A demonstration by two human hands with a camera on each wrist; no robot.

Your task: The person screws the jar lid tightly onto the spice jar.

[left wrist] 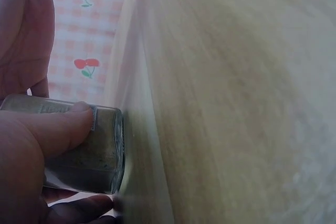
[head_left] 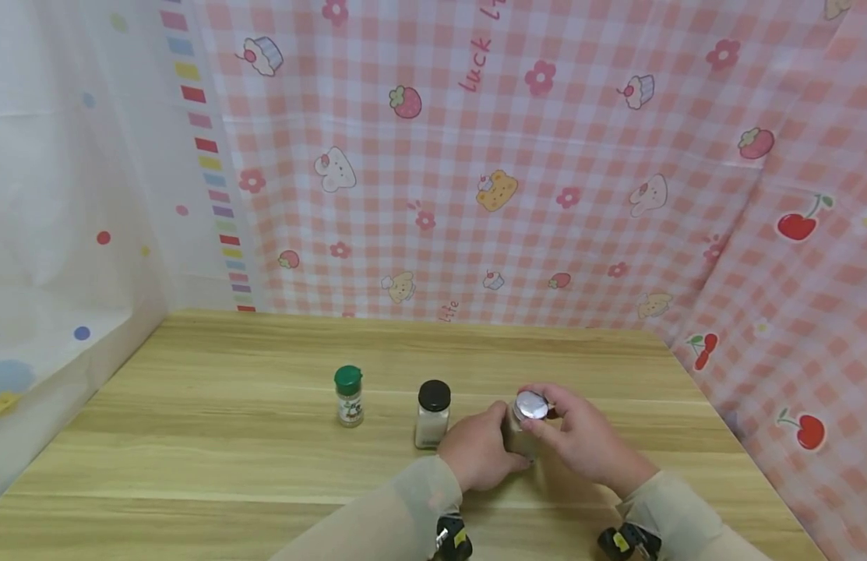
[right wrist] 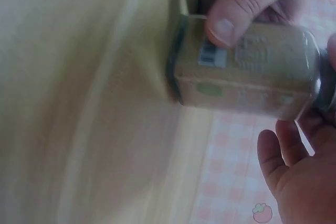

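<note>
A square glass spice jar full of brownish powder has a small barcode label on its side and a shiny silver lid. My left hand grips the jar's body, its thumb lying along one flat face near the base. At the top, my right hand holds the lid between thumb and fingers, while other fingers of that hand stick out loosely below the jar in the right wrist view. The jar's base is close over the wooden table. Part of the jar is hidden behind the left hand.
Just left of the hands stands a black-capped jar of pale contents. Farther left is a small green-capped shaker with a printed label. A pink checked curtain hangs behind the table, with white cloth along the left.
</note>
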